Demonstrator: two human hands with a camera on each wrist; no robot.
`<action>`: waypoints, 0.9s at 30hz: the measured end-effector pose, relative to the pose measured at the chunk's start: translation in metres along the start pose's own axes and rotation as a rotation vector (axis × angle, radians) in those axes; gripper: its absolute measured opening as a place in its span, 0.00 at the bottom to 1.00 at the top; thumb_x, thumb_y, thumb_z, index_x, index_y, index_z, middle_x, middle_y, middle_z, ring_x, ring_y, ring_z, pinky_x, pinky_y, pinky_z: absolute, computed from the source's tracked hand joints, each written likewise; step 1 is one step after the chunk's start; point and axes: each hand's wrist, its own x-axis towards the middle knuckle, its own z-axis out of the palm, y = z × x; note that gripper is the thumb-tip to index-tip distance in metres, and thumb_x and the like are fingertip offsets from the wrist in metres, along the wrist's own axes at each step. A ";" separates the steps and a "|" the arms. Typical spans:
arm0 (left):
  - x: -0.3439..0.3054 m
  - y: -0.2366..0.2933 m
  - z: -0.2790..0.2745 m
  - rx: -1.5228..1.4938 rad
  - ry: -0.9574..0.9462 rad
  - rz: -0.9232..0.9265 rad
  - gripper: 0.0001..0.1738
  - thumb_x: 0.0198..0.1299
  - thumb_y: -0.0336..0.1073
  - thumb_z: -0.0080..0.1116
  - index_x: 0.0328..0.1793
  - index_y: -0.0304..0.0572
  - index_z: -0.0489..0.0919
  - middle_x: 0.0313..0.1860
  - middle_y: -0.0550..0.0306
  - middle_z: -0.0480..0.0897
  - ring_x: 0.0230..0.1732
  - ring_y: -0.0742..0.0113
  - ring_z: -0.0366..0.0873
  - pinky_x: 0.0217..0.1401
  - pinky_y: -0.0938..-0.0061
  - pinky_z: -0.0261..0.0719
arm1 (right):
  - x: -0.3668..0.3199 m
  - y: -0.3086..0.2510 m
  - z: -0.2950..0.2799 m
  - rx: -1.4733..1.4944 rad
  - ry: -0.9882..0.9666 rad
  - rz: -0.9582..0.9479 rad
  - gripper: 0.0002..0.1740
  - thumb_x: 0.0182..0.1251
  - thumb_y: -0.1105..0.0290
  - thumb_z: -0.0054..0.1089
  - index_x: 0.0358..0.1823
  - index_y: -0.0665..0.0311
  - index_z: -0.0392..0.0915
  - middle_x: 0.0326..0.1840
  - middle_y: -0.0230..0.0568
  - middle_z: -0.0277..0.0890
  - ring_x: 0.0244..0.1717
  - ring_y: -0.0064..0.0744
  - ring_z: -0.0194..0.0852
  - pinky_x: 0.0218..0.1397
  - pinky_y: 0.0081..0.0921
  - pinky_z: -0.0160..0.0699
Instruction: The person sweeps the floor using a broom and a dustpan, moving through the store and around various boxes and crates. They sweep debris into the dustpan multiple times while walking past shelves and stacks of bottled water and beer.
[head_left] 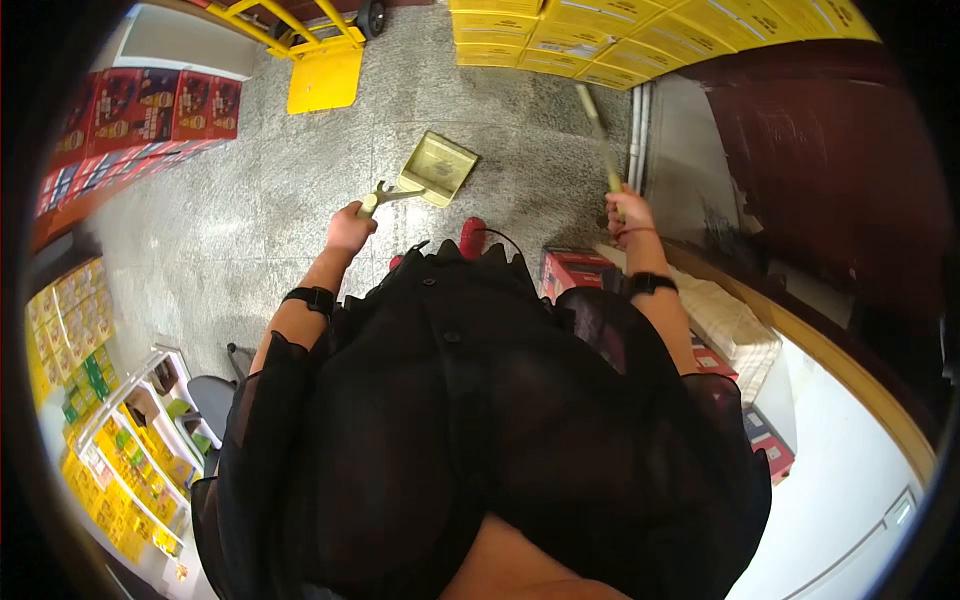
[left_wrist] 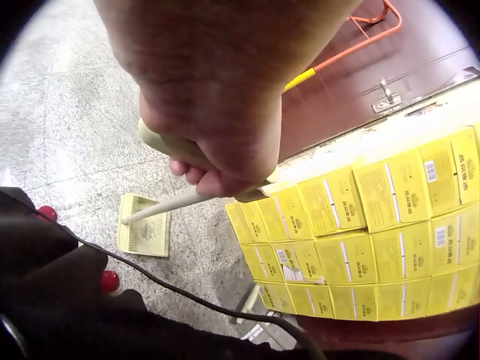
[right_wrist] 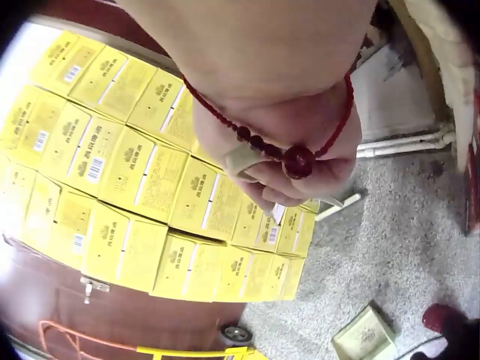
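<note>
My left hand (head_left: 350, 228) grips the upper end of a long pale handle. In the left wrist view that handle (left_wrist: 169, 204) runs down to a pale yellow-green dustpan (head_left: 440, 165), which has comb teeth and is down at the floor ahead of my feet. Over to the right, my right hand (head_left: 630, 213) holds a broom (head_left: 600, 130) by its pale stick. The broom's narrow head (right_wrist: 339, 208) is low by the floor near the stacked yellow boxes, apart from the dustpan; its bristles are hidden.
Yellow boxes (head_left: 590, 40) are stacked ahead, beside white pipes (head_left: 640, 125) along the wall. A yellow hand truck (head_left: 325, 75) stands at the front left. Red boxes (head_left: 150, 110) line the left side. My red shoe (head_left: 473, 238) is just behind the dustpan.
</note>
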 end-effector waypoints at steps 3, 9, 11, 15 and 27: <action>-0.005 -0.005 -0.006 -0.034 0.023 -0.025 0.18 0.37 0.37 0.58 0.38 0.39 0.78 0.31 0.42 0.80 0.36 0.48 0.78 0.40 0.62 0.74 | 0.065 -0.012 -0.007 0.086 -0.099 -0.021 0.12 0.52 0.76 0.57 0.36 0.60 0.66 0.17 0.31 0.64 0.11 0.21 0.57 0.09 0.18 0.50; -0.014 -0.036 -0.010 -0.073 0.086 -0.102 0.18 0.36 0.37 0.57 0.38 0.40 0.78 0.31 0.42 0.80 0.36 0.48 0.78 0.41 0.62 0.73 | 0.076 -0.012 0.069 0.116 -0.102 0.151 0.13 0.51 0.77 0.57 0.33 0.54 0.63 0.15 0.28 0.61 0.08 0.19 0.54 0.06 0.16 0.42; -0.019 -0.045 -0.012 -0.095 0.106 -0.132 0.18 0.36 0.38 0.57 0.38 0.40 0.78 0.31 0.42 0.80 0.36 0.48 0.78 0.41 0.62 0.73 | 0.052 0.006 0.099 -0.077 -0.177 0.082 0.13 0.50 0.78 0.56 0.33 0.54 0.63 0.15 0.28 0.61 0.08 0.21 0.55 0.06 0.18 0.44; -0.020 -0.076 -0.012 -0.164 0.127 -0.184 0.18 0.37 0.38 0.57 0.37 0.40 0.78 0.31 0.42 0.80 0.36 0.48 0.78 0.41 0.63 0.74 | 0.043 0.057 0.122 -0.467 -0.217 -0.100 0.27 0.49 0.78 0.55 0.54 0.53 0.66 0.16 0.29 0.61 0.12 0.23 0.59 0.10 0.24 0.54; -0.026 -0.139 -0.049 -0.242 0.166 -0.044 0.19 0.37 0.33 0.56 0.39 0.32 0.76 0.25 0.48 0.78 0.28 0.59 0.75 0.35 0.69 0.73 | -0.088 0.055 0.197 -0.523 -0.515 0.168 0.36 0.51 0.79 0.54 0.66 0.61 0.60 0.21 0.31 0.63 0.16 0.17 0.56 0.14 0.15 0.48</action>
